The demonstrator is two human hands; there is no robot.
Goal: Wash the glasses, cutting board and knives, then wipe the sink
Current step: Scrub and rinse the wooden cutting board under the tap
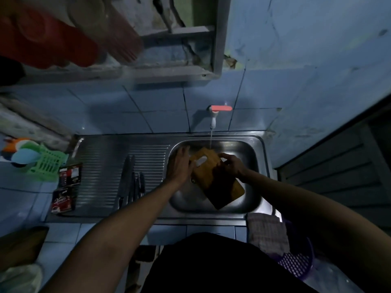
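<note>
A wooden cutting board point(222, 182) with a slot handle leans tilted inside the steel sink basin point(251, 151), its far end under a thin stream of water from the tap point(213, 117). My left hand point(179, 166) lies with straight fingers against the board's left edge. My right hand point(231, 166) grips the board's right edge with curled fingers. Several knives point(131, 178) lie side by side on the ribbed drainboard point(101, 166) to the left of the basin. No glasses are in sight.
Two dark sachets point(65, 187) sit on the drainboard's left end. A green plastic rack point(46, 163) with sponges stands further left. A checked cloth point(266, 233) drapes over a purple basket point(296, 263) at the sink's front right. A shelf with red plastic ware point(53, 39) hangs above.
</note>
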